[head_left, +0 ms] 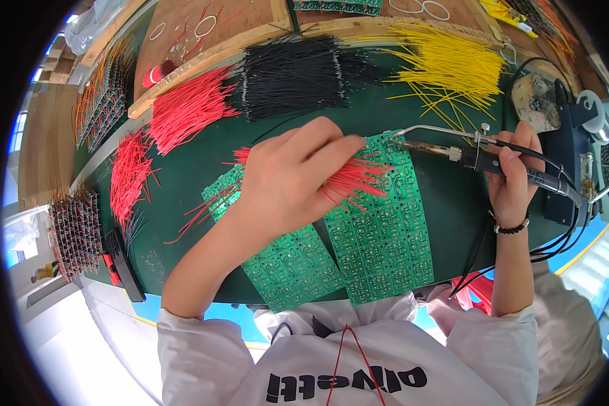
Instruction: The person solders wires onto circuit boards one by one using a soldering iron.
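My left hand (287, 172) is closed round a bundle of short red wires (358, 179), whose ends fan out on both sides of the fist. Its thumb and forefinger reach toward the top edge of a green circuit board panel (382, 237). In my right hand (517, 172) is a soldering iron (477, 159) with a thin metal solder-feed tube (433, 128) clamped along it. The iron's tip and the tube's end meet at the panel's top edge, close to my left fingertips. A second green panel (291, 264) lies partly under my left hand and forearm.
Piles of red wires (189, 108), black wires (291, 78) and yellow wires (453, 68) line the table's far side. At right stand a solder feeder with a spool (595, 115) and a dirty tip-cleaning tray (536, 101). Cables (555, 250) hang beside my right arm. Wired boards (74, 233) stand at left.
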The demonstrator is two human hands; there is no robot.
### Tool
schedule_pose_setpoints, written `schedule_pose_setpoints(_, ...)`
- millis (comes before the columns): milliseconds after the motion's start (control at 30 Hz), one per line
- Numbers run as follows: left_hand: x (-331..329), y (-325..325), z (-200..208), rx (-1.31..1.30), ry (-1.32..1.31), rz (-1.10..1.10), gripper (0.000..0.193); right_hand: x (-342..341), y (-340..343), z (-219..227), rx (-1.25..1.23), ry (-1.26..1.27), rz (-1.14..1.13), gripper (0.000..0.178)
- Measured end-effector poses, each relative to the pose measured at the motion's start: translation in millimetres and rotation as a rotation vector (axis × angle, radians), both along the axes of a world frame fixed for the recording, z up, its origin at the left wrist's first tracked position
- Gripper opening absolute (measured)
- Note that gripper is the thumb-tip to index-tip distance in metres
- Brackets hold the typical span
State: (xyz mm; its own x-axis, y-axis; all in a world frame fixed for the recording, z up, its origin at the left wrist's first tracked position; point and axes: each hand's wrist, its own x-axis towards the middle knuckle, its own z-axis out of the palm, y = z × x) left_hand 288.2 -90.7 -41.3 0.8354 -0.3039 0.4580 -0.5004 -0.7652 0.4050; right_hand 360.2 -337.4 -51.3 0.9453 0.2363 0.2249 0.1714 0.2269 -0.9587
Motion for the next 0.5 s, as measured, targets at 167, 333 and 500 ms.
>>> schedule_pose_setpoints(167, 1.6, 6.3, 18.8, -0.156, -0.017, 0.023, 0.013, 0.7, -4.0, 11.0, 0.013, -0.039, -0.009, 0.022)
schedule_pose_setpoints(333, 0.7, 8.4, 28.1, -0.353, 0.067, 0.113, 0.008, 5.6, -5.6, 2.2, -0.099, -0.195, -0.143, 0.013)
schedule_pose_setpoints(500, -7.4, 1.5, 32.8, -0.726, 0.095, 0.069, 0.007, 5.6, -13.6, 4.3, -0.086, -0.154, -0.157, 0.017)
